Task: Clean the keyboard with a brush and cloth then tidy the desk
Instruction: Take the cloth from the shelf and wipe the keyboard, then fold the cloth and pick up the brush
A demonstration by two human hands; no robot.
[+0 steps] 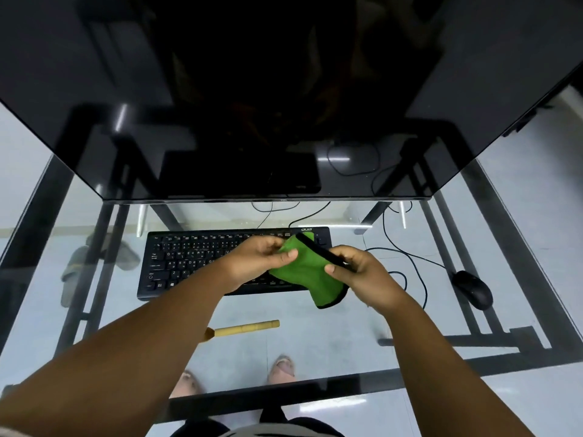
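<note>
A black keyboard [189,260] lies on the glass desk [331,335] below the monitor. Over its right half both my hands hold a green cloth [303,266] with a black hem. My left hand [255,263] pinches the cloth's left side between thumb and fingers. My right hand [359,272] grips the cloth's black edge on the right, and the lower end of the cloth hangs down toward the desk. A brush with a pale wooden handle [246,328] lies on the glass nearer to me, its head hidden under my left forearm.
A large dark monitor [284,105] fills the upper view. A black mouse [471,288] with its cable lies at the right. Through the glass I see the desk's black frame, a sandal at the left and my feet below.
</note>
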